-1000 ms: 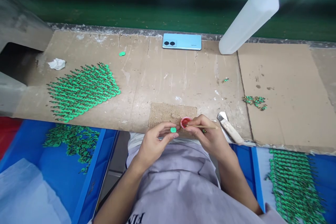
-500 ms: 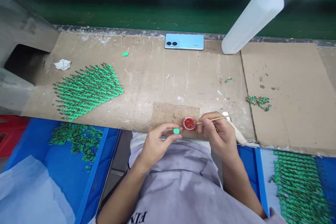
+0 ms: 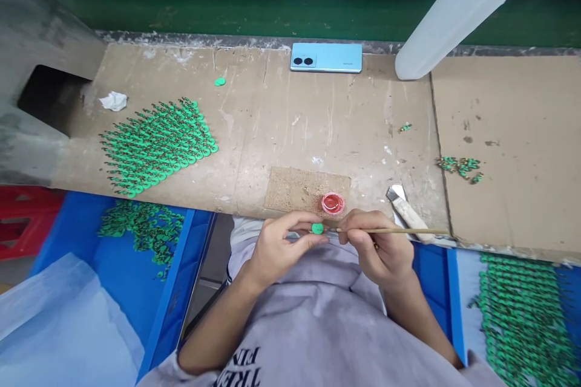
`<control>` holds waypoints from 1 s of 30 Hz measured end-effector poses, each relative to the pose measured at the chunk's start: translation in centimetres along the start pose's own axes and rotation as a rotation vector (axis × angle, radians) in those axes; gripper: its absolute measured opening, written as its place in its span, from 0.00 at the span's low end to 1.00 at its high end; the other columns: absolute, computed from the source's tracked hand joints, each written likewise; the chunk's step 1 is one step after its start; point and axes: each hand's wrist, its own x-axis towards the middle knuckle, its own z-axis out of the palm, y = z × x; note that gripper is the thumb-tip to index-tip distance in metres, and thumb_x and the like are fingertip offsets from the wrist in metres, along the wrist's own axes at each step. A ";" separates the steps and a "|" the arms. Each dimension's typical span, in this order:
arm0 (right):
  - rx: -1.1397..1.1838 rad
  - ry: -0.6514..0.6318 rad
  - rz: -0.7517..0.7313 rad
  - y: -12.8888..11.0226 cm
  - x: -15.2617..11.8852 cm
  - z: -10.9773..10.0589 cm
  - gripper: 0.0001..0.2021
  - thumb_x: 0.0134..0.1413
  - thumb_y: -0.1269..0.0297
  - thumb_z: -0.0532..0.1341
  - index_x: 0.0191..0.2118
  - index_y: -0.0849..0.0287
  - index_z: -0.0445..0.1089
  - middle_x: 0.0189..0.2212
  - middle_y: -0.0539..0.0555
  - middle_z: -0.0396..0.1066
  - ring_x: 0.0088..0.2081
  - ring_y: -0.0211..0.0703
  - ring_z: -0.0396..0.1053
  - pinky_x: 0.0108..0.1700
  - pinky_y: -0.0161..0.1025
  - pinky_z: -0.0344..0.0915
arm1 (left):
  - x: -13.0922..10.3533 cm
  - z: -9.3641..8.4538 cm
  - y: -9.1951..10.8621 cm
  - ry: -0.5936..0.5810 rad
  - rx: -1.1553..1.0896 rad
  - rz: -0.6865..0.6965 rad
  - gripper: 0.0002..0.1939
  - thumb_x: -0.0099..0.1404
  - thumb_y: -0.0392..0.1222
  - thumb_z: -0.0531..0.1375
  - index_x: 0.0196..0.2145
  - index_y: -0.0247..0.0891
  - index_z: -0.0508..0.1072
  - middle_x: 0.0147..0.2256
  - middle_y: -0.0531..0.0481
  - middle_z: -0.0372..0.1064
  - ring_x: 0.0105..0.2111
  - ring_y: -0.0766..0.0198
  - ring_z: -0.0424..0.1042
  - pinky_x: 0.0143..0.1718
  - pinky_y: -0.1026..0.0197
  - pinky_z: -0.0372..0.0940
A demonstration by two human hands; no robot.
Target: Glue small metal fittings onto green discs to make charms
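Between thumb and fingers, my left hand [image 3: 281, 249] pinches a small round green piece [image 3: 317, 228], its flat face turned up. My right hand [image 3: 381, 247] is closed around a thin wooden paintbrush [image 3: 408, 231]. The brush lies nearly level, its tip at the right edge of the green piece; whether they touch I cannot tell. Just beyond my hands, a small round pot of red paint [image 3: 333, 203] sits on a speckled cardboard piece [image 3: 290, 188].
Rows of green pieces [image 3: 158, 148] cover the left of the bench. A phone [image 3: 327, 58] and white bottle [image 3: 458, 18] stand at the back. At right are a utility knife [image 3: 408, 211] and small green-gold parts [image 3: 458, 165]. Blue trays [image 3: 157, 326] flank my lap.
My right hand has drawn the brush out of the red paint and brought its tip toward the green piece. My left hand still holds that piece. The view has shifted slightly.
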 end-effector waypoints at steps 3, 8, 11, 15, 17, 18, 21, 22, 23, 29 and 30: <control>-0.012 -0.024 -0.007 -0.1 0.2 0.0 0.07 0.75 0.63 0.58 0.43 0.54 0.71 0.30 0.51 0.76 0.29 0.41 0.75 0.31 0.38 0.71 | -0.1 0.0 -0.1 -0.003 0.010 0.001 0.11 0.61 0.44 0.73 0.40 0.39 0.83 0.36 0.49 0.86 0.37 0.56 0.86 0.42 0.61 0.82; -0.045 -0.030 -0.003 -0.2 0.3 0.0 0.07 0.75 0.63 0.57 0.42 0.53 0.71 0.30 0.51 0.76 0.29 0.41 0.74 0.29 0.37 0.70 | -0.1 0.0 0.0 0.006 0.032 -0.002 0.11 0.61 0.45 0.73 0.40 0.40 0.83 0.36 0.49 0.86 0.36 0.56 0.86 0.41 0.61 0.82; -0.046 -0.034 -0.008 -0.3 0.4 0.0 0.07 0.75 0.63 0.57 0.42 0.54 0.71 0.30 0.51 0.76 0.29 0.41 0.75 0.29 0.36 0.71 | -0.1 -0.1 0.0 0.009 0.044 0.019 0.10 0.62 0.45 0.73 0.40 0.40 0.83 0.36 0.49 0.86 0.36 0.57 0.86 0.40 0.62 0.82; -0.054 -0.054 -0.020 -0.5 0.7 0.0 0.08 0.75 0.63 0.57 0.42 0.53 0.71 0.30 0.51 0.76 0.29 0.42 0.75 0.29 0.37 0.71 | -0.1 -0.2 -0.1 0.002 0.080 0.027 0.10 0.63 0.45 0.72 0.41 0.40 0.83 0.35 0.49 0.86 0.36 0.56 0.86 0.37 0.63 0.82; -0.061 -0.087 -0.036 -0.7 0.8 -0.1 0.07 0.75 0.62 0.58 0.42 0.53 0.71 0.30 0.51 0.76 0.29 0.41 0.76 0.29 0.37 0.70 | -0.2 -0.3 -0.2 -0.006 0.118 0.053 0.08 0.65 0.44 0.70 0.41 0.40 0.83 0.34 0.50 0.86 0.35 0.57 0.86 0.34 0.64 0.81; -0.074 -0.111 -0.050 -0.8 0.9 -0.1 0.07 0.74 0.61 0.58 0.41 0.53 0.70 0.29 0.50 0.76 0.28 0.41 0.75 0.28 0.36 0.69 | -0.2 -0.4 -0.3 -0.014 0.150 0.082 0.07 0.66 0.43 0.69 0.41 0.40 0.83 0.34 0.50 0.86 0.34 0.57 0.86 0.34 0.65 0.80; -0.176 -0.171 -0.138 -1.0 0.9 -0.1 0.12 0.73 0.58 0.61 0.34 0.52 0.66 0.23 0.46 0.69 0.22 0.37 0.65 0.24 0.35 0.59 | -0.3 -0.6 -0.5 -0.032 0.274 0.226 0.05 0.69 0.39 0.66 0.42 0.42 0.83 0.34 0.51 0.86 0.34 0.59 0.86 0.37 0.65 0.80; -0.217 -0.180 -0.172 -1.0 0.9 -0.1 0.15 0.73 0.58 0.61 0.32 0.53 0.64 0.21 0.44 0.66 0.20 0.36 0.61 0.23 0.36 0.56 | -0.4 -0.7 -0.5 -0.036 0.315 0.269 0.06 0.70 0.38 0.65 0.42 0.42 0.83 0.35 0.51 0.86 0.34 0.60 0.86 0.39 0.65 0.80; -0.257 -0.183 -0.192 -1.0 0.9 0.0 0.16 0.73 0.59 0.61 0.30 0.53 0.62 0.21 0.44 0.63 0.19 0.35 0.58 0.22 0.37 0.53 | -0.4 -0.7 -0.6 -0.037 0.353 0.300 0.07 0.71 0.37 0.64 0.43 0.42 0.83 0.35 0.51 0.86 0.34 0.60 0.86 0.39 0.65 0.79; -0.292 -0.230 -0.124 -1.6 1.0 0.1 0.15 0.77 0.61 0.55 0.33 0.53 0.64 0.23 0.45 0.67 0.21 0.36 0.62 0.24 0.37 0.57 | -0.6 -0.5 -0.4 -0.093 0.461 0.307 0.10 0.72 0.36 0.60 0.45 0.42 0.83 0.37 0.50 0.86 0.35 0.59 0.86 0.41 0.63 0.79; -0.269 -0.257 -0.110 -1.8 1.0 -0.1 0.14 0.78 0.61 0.53 0.36 0.53 0.66 0.24 0.46 0.69 0.22 0.37 0.65 0.24 0.36 0.60 | -0.5 -0.4 -0.3 -0.093 0.450 0.304 0.10 0.72 0.36 0.61 0.45 0.42 0.83 0.37 0.50 0.86 0.35 0.59 0.86 0.41 0.63 0.80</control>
